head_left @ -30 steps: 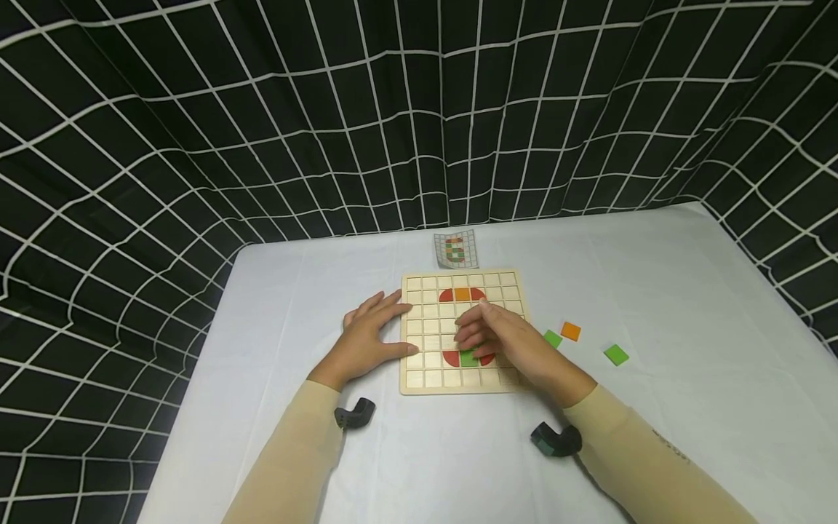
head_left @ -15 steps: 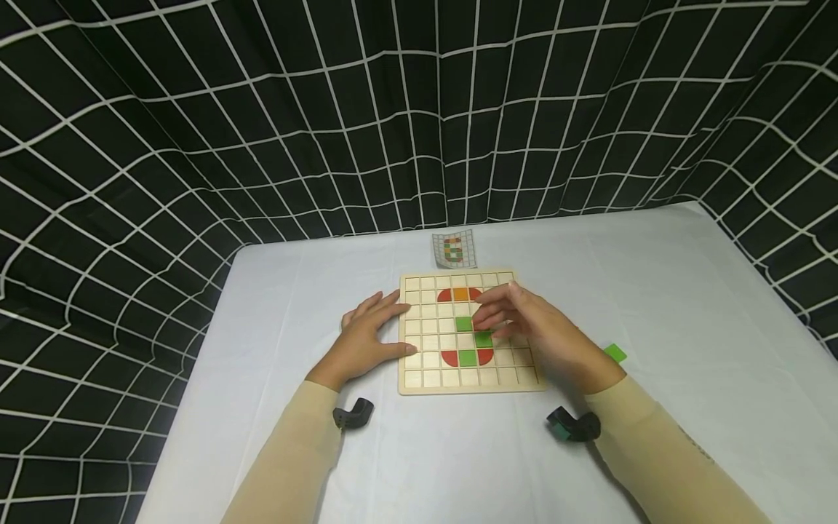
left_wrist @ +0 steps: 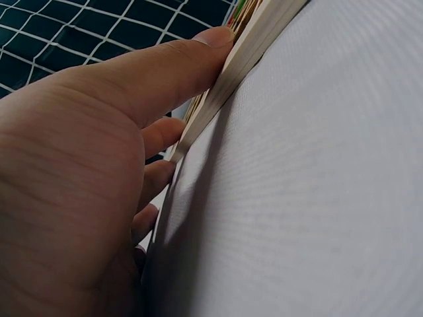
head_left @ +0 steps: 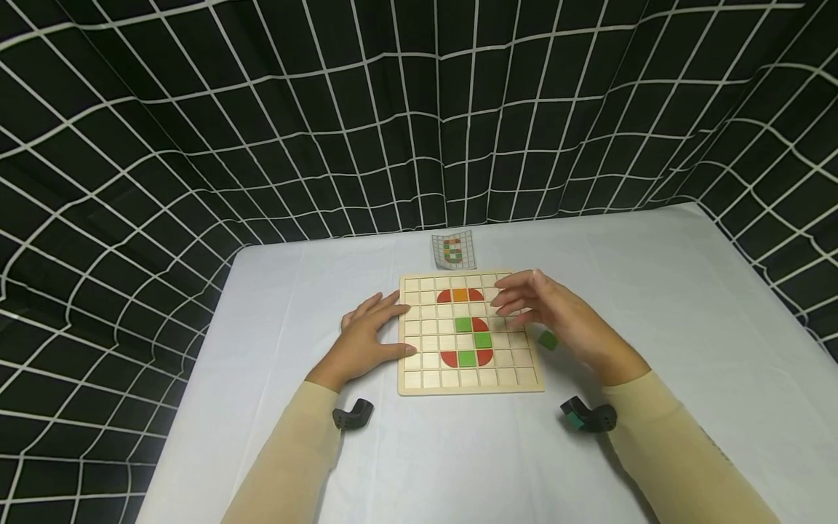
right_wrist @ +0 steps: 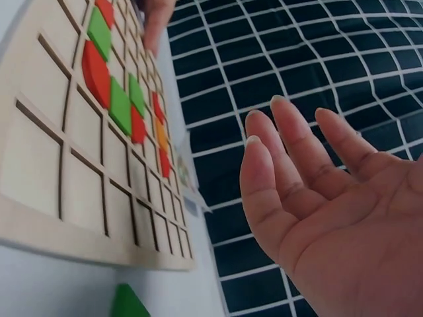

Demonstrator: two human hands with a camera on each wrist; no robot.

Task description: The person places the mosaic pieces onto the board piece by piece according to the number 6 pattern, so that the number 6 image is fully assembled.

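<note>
A square wooden grid board (head_left: 419,380) lies on the white cloth. My left hand (head_left: 368,340) rests at its left edge, fingers straight; the thumb (left_wrist: 178,72) touches the rim in the left wrist view. Over the board's right side hovers my right hand (head_left: 556,316), fingers loosely bent, nothing held. An orange square tile (head_left: 460,295) sits between two red quarter-round tiles in an upper row. Lower, a green square tile (head_left: 463,324) lies beside a red quarter-round tile (head_left: 480,324), with another green tile (head_left: 482,340) below. The bottom row is red, green (head_left: 467,358), red.
A loose green tile (head_left: 548,340) lies on the cloth just right of the board, partly in shadow. Behind the board is a small pattern card (head_left: 453,249) with a coloured figure on a grid. A black curtain (head_left: 393,109) with white lines surrounds the table.
My right hand has moved right from the board's middle, uncovering two green tiles and a red quarter-round one. The loose orange tile is now hidden from view. My left hand stays put.
</note>
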